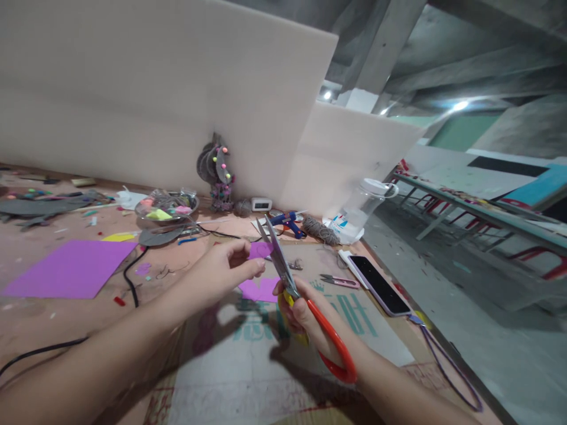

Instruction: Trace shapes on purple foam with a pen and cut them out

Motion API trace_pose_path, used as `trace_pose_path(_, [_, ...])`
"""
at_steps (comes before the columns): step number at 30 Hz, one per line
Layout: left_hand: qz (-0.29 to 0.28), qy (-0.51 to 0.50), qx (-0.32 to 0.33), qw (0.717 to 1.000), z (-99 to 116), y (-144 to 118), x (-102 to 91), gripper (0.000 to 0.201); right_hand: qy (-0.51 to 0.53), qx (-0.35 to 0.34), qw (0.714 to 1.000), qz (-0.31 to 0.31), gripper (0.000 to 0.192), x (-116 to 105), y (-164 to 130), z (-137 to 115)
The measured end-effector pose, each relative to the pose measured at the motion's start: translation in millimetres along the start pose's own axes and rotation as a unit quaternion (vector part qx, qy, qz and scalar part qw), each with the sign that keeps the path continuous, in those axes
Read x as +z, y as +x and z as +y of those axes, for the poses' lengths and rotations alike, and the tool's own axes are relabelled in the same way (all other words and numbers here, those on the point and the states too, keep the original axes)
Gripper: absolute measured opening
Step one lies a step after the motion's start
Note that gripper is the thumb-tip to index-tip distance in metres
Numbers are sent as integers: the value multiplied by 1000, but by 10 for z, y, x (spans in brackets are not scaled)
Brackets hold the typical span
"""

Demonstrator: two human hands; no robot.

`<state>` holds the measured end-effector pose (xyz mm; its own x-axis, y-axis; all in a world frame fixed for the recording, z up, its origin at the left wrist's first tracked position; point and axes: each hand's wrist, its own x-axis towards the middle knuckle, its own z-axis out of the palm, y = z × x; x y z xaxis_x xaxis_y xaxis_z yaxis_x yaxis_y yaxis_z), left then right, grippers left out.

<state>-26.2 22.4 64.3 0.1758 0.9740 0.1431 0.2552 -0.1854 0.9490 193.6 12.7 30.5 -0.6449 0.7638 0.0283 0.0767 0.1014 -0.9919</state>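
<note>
Fingers (pixel 248 268) of the left hand (pixel 225 265) pinch a small purple piece (pixel 260 250) above the tabletop (pixel 53 319), while the right hand (pixel 301 310) is closed through the red handle of the scissors (pixel 310 313) — blades parted around the piece's edge. Largest nearby is the purple sheet (pixel 71 268) lying flat to the left, then the phone (pixel 378 284) to the right, then small snips (pixel 339 281) — just beside the phone
</note>
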Motion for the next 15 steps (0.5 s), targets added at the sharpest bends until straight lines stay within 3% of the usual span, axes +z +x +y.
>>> trace_pose_path(8, [63,-42,26,997,22,-13,16,13,22,-14,1000,-12,54,23,-6,14])
trace_pose_path(15, [59,-46,31,997,17,-29,49,18,34,-16,999,-21,61,58,-12,81])
